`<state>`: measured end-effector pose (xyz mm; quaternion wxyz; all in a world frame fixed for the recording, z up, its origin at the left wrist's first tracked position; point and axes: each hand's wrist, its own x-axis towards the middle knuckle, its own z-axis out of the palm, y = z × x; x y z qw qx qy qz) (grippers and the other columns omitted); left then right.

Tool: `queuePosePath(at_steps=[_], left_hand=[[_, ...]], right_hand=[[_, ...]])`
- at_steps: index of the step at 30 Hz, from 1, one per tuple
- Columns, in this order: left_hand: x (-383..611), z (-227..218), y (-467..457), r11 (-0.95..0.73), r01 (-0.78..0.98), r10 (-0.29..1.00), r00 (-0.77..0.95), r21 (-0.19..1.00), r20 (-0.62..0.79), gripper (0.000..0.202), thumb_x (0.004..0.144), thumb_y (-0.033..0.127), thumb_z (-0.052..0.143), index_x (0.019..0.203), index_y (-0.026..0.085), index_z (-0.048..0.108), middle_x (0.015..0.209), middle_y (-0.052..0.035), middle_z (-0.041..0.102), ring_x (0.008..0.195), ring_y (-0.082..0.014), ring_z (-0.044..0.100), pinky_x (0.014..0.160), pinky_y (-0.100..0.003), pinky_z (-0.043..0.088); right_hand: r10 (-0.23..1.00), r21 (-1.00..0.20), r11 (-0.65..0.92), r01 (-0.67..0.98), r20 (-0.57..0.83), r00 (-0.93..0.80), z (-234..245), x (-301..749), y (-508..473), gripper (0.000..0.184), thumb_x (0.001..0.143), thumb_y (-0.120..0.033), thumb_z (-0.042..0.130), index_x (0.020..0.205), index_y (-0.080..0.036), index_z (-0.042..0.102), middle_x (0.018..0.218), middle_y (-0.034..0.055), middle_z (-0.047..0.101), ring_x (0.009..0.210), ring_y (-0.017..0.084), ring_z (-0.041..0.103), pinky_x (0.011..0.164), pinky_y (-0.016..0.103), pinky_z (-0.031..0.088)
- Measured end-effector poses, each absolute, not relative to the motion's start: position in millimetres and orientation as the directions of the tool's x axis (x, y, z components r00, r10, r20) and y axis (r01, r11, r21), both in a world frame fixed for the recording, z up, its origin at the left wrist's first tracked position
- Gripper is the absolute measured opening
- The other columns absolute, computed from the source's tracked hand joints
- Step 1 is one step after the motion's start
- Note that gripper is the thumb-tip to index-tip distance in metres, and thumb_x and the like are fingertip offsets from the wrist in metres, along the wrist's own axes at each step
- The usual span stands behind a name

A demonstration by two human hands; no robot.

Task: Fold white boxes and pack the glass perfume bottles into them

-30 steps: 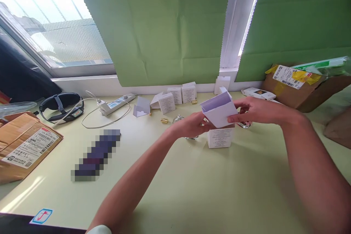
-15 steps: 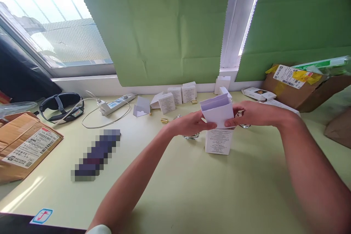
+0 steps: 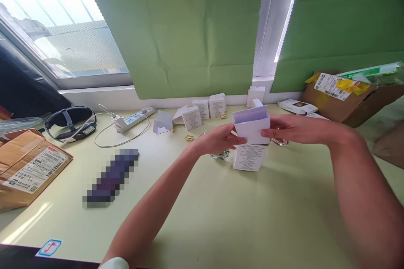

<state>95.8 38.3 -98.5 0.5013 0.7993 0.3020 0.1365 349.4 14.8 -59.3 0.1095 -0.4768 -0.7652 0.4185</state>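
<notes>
A white carton sleeve [image 3: 251, 131], open at its top, is held between both my hands. My left hand [image 3: 222, 139] grips its left side, thumb along the front face. On its right side my right hand [image 3: 279, 128] is closed, thumb on the front and the other fingers behind. Directly below is a white box with printed text [image 3: 249, 158], standing on the table; whether the two parts are joined or touching I cannot tell. A clear glass object [image 3: 220, 155] is partly hidden behind my left hand, and another glass piece [image 3: 280, 142] shows under my right hand.
Several small white printed boxes [image 3: 191, 118] stand along the window wall, near gold caps [image 3: 189, 138]. A power strip [image 3: 134, 119] with cable, a headset [image 3: 72, 124] and a cardboard box [image 3: 33, 168] are at left. Another carton [image 3: 353, 101] sits back right. A pixelated dark object [image 3: 112, 178] lies left.
The white sleeve has shifted slightly right and up in my hands, showing its front more squarely. The printed box beneath has moved a little left and away from me.
</notes>
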Motion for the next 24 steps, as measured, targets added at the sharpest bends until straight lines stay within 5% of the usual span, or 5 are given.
queuePosePath(at_steps=[13,24], left_hand=[[99,-102,41,-0.429,0.257,0.582,0.812,0.866,0.047,0.038,0.098,0.037,0.052,0.134,0.024,0.052,0.137,-0.0078,0.058,0.123,-0.0228,0.054,0.101,-0.038,0.046],[94,-86,33,-0.32,0.305,0.625,0.78,0.897,-0.042,0.043,0.099,0.051,0.046,0.136,0.029,0.049,0.128,-0.0054,0.06,0.114,-0.0205,0.055,0.093,-0.036,0.047]], right_hand=[[0.842,-0.676,0.183,0.714,-0.266,-0.469,-64,352,24,0.04,0.072,-0.062,0.072,0.096,-0.029,0.073,0.092,0.0026,0.07,0.08,0.022,0.059,0.063,0.03,0.042],[0.84,-0.681,0.174,0.712,-0.275,-0.468,-66,350,26,0.049,0.074,-0.067,0.068,0.11,-0.033,0.069,0.102,0.0024,0.071,0.083,0.022,0.06,0.062,0.029,0.045]])
